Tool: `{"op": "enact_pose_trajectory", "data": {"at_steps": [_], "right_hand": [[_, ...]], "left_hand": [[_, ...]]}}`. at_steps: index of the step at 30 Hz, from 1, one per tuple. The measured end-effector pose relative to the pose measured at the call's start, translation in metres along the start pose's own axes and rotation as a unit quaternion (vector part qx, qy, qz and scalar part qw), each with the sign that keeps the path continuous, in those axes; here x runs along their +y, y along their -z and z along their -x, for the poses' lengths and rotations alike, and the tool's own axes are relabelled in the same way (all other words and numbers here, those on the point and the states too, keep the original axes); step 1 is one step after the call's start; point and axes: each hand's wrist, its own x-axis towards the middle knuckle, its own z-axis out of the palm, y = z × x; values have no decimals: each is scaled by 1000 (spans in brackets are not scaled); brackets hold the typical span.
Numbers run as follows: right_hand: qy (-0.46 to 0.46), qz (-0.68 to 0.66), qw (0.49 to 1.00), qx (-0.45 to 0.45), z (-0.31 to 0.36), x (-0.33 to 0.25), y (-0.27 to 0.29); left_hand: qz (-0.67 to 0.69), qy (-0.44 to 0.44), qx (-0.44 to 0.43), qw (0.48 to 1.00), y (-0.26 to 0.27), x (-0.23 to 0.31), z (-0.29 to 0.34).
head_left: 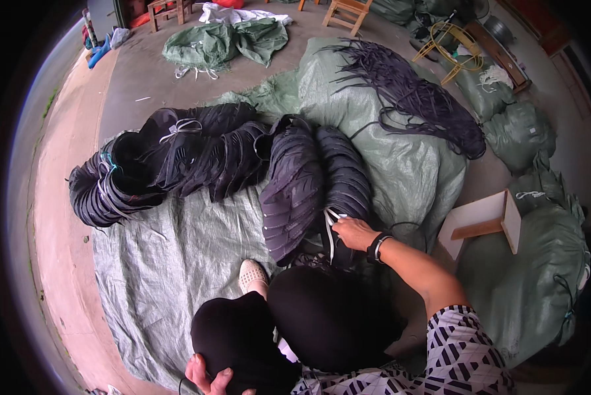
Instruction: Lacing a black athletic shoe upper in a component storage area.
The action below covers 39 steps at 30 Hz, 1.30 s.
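My right hand (355, 233), with a dark band on its wrist, is closed around a white strip (330, 240) at the near end of a bundle of black curved pieces (343, 172) nested in a row. Beside that lies a second black bundle (291, 191); the near ends of both are partly hidden by my knees. My left hand (208, 377) rests at the lower edge against my black-clad knee (233, 336), its visible fingers apart and holding nothing I can see. Further left, more black bundles (203, 155) lie tied with pale cords (180, 128).
Green woven sheeting (170, 263) lies under the bundles. Dark loose strips (421, 99) are heaped at the far right. A white and brown open box (480, 224) sits beside stuffed green sacks (526, 276). Crumpled green sacks (226, 43) and a wooden chair (347, 14) stand farther back.
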Motion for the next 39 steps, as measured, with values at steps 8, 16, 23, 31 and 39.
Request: {"op": "enact_pose_trajectory", "data": {"at_steps": [8,16,23,31,39], "right_hand": [[-262,-99,955,96,-30,-20,-56],[-333,-42,922,192,-57,5,-99],[-311,-495,800,134,-52,21,-93],[161,-417,894,-43,18,-35,-59],[-146,-315,921,178,30,-16,-80]], "left_hand": [[-24,5,-3,1000,-2,-9,13],[280,366,44,886,-12,-43,77],[14,25,7,1000,-4,-17,27],[-72,2,-4,997,-1,0,-1],[-74,2,-6,997,0,11,-1]]}}
